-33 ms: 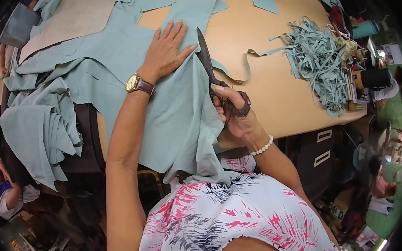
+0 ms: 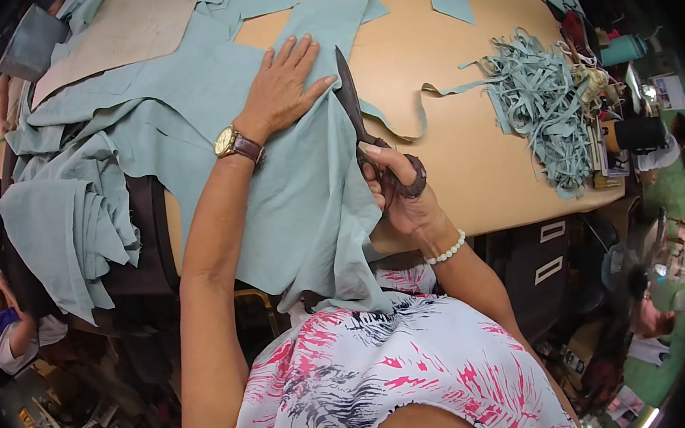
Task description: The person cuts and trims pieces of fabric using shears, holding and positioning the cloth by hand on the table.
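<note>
Pale blue-green cloth (image 2: 278, 220) spreads over the table and drapes off its near edge against my front. My left hand (image 2: 281, 89) lies flat on it, fingers stretched out and thumb pointing toward the blades. In my right hand (image 2: 417, 214) is a pair of large dark scissors (image 2: 351, 103), its handles wrapped in something brown. The blades point away from me along the cloth's right edge, and part of them is hidden by fabric. A narrow strip of the same cloth (image 2: 422, 117) curls from beside the blades toward a heap on the right.
The tan table (image 2: 469, 170) holds a tangled heap of cloth strips (image 2: 542, 115) at right. Folded cloth (image 2: 75, 229) hangs over the left edge. A beige flat sheet (image 2: 127, 37) lies on cloth at the far left. Dark drawers (image 2: 527, 271) stand under the table's right side.
</note>
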Tool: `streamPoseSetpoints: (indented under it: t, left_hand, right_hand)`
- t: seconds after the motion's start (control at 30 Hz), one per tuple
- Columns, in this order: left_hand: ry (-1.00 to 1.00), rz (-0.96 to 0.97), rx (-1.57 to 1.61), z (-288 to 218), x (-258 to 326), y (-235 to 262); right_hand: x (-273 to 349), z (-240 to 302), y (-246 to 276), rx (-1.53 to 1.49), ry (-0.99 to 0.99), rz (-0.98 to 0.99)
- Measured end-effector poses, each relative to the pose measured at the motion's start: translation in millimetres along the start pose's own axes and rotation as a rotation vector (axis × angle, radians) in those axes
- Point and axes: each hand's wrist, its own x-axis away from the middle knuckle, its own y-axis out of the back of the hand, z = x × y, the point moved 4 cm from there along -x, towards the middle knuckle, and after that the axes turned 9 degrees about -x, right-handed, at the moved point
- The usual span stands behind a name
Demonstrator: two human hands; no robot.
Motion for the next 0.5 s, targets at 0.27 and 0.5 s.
streamPoseSetpoints:
  t: [0.27, 0.5]
  left_hand:
    - [0.041, -0.075, -0.032, -7, 8, -6]
    - [0.141, -0.128, -0.086, -19, 14, -4]
  right_hand:
    - [2, -8, 0, -0.024, 0.045, -0.002]
    - [3, -13, 0, -0.044, 0.033, -0.022]
